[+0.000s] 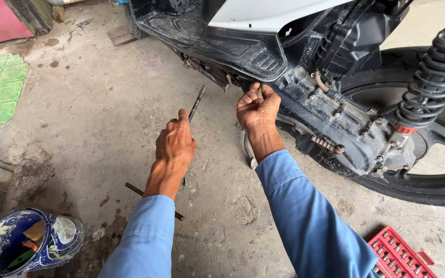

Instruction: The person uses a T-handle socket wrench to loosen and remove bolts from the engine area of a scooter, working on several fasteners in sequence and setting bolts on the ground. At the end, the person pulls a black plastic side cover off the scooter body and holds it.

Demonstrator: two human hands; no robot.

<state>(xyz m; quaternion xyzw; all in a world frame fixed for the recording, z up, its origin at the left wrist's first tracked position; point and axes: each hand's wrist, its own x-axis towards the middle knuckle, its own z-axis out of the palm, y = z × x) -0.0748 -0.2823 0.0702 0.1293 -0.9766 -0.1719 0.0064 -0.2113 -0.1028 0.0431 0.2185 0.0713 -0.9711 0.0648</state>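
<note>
Working under the scooter [305,77]: left hand [175,141] fisted round a T-wrench [195,104] just left of the engine case [336,128]; right hand [257,105] curled, pinching something unseen at the case's front edge

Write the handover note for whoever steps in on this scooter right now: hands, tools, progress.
Left hand: closed around a long T-handle wrench, shaft pointing up toward the scooter's underside.
Right hand: fist gripping the lower edge of the engine casing, below the footboard.
Red socket tray lies on the concrete at lower right; blue tin at lower left.
Done: cannot tell from this view.
Left: wrench tip is not yet on any fastener.
</note>
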